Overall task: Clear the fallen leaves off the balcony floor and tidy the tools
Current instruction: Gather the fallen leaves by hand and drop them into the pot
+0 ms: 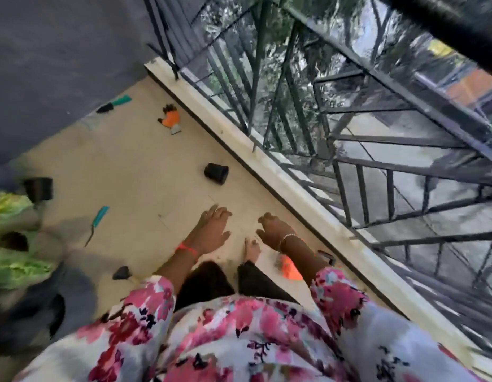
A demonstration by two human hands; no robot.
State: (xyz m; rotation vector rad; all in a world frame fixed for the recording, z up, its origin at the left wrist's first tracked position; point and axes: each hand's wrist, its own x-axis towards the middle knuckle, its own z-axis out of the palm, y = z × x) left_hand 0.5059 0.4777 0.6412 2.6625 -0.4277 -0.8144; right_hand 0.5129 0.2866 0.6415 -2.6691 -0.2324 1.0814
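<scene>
I look down at a beige balcony floor. My left hand and my right hand hang in front of me, fingers relaxed and holding nothing. Tools lie scattered: a teal-handled trowel by the far wall, an orange and black glove, a small black pot on its side near the kerb, and a thin teal-handled tool at the left. Another orange object lies by my right forearm, partly hidden. The frame is blurred.
A dark metal railing on a pale kerb runs along the right. A grey wall closes the far left side. Green leafy stuff, a black pot and a small dark object sit at the left.
</scene>
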